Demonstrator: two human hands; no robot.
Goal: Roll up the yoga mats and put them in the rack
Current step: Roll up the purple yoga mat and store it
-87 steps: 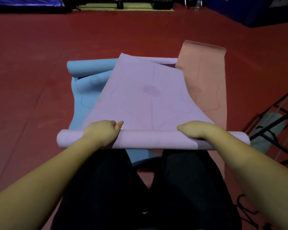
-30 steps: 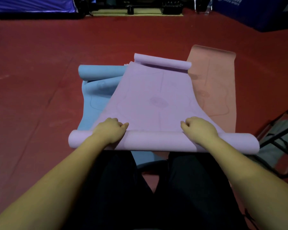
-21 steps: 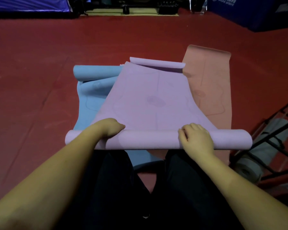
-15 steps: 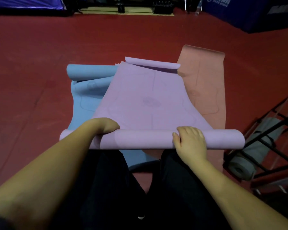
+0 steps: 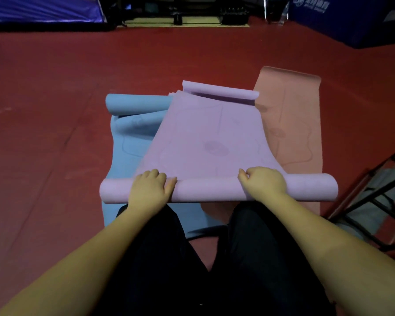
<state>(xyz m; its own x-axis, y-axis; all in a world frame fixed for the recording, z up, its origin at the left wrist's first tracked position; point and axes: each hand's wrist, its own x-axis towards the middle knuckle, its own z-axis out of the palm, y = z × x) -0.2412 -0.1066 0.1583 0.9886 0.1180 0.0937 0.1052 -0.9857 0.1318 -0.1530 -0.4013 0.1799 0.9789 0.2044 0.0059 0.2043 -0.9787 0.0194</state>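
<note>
Purple mat [image 5: 205,137]: partly rolled; the rolled portion lies crosswise just in front of the person's knees, and the unrolled length runs away from it, ending in a curled far edge. It overlaps both neighbouring mats.
Left hand [image 5: 149,189]: palm down on the left part of the purple roll, fingers curled over its far side, gripping it.
Right hand [image 5: 263,183]: palm down on the right part of the same roll, fingers curled over the top and tucked at the seam where roll meets flat sheet, gripping it.
Blue mat [image 5: 128,137]: lies on the floor to the left, partly beneath the purple mat; its far end is curled into a loose roll.
Orange mat [image 5: 292,124]: lies flat on the floor to the right, its left edge under the purple mat.
Rack [image 5: 374,201]: black metal frame at the right edge, beside the end of the purple roll; a pale grey rolled mat [image 5: 372,201] rests inside it.
Floor [image 5: 55,133]: red, carrying all three mats.
Person: dark trousers [image 5: 214,270] fill the lower centre, both forearms bare.
Background: blue panels [image 5: 351,19] along the far side.
</note>
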